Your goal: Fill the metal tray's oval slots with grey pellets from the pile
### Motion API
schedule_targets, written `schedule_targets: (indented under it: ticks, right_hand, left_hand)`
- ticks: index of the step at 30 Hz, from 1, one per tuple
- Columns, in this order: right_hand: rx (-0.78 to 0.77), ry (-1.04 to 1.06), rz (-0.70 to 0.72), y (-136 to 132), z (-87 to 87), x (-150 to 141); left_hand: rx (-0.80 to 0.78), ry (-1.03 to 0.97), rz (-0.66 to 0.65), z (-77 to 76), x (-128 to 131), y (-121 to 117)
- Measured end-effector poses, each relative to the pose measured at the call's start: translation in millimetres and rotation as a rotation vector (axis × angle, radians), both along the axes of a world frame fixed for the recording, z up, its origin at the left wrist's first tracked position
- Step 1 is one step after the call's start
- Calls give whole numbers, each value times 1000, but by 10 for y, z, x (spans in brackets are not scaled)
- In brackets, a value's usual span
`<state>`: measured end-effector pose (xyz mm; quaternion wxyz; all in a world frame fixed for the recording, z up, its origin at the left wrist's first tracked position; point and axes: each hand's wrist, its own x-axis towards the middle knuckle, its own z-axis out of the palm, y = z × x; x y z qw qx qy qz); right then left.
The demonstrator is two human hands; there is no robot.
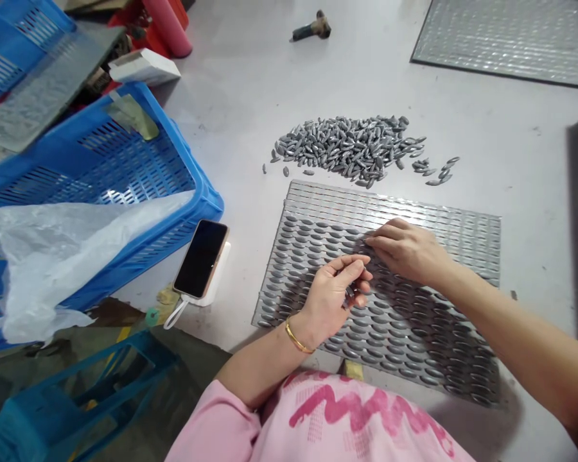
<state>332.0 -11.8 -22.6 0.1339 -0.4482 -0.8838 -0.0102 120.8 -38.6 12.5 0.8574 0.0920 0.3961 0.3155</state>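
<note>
Blue plastic crate [185,163] sitting at left, left hand [330,301] pinching grey oval pellets [349,294] in a narrow grip above a slotted metal sheet [390,202], more pellets [351,151] lying heaped beyond it, right hand [404,250] touching the sheet with its fingertips, its grip impossible to tell

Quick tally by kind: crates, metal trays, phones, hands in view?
Blue perforated plastic crates: 3
Grey dimpled metal trays: 2
Black rectangular smartphone: 1
Bare hands: 2
Total: 8
</note>
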Motion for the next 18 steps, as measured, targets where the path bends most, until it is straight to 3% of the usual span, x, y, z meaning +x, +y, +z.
schedule_targets:
  ticks: [7,11,15,18]
  right_hand:
    - [-62,-85,7,25,14,6]
    - [-194,189,-101,-48,83,-18]
    - [-588,642,-346,-224,242,-95]
    - [-870,785,-390,-347,322,-156]
  left_hand:
    - [-34,36,-16,-51,-6,4]
    - [10,67,-28,-80,-3,-2]
    - [95,102,-31,-93,-1,-5]
    - [166,159,-34,-115,15,-24]
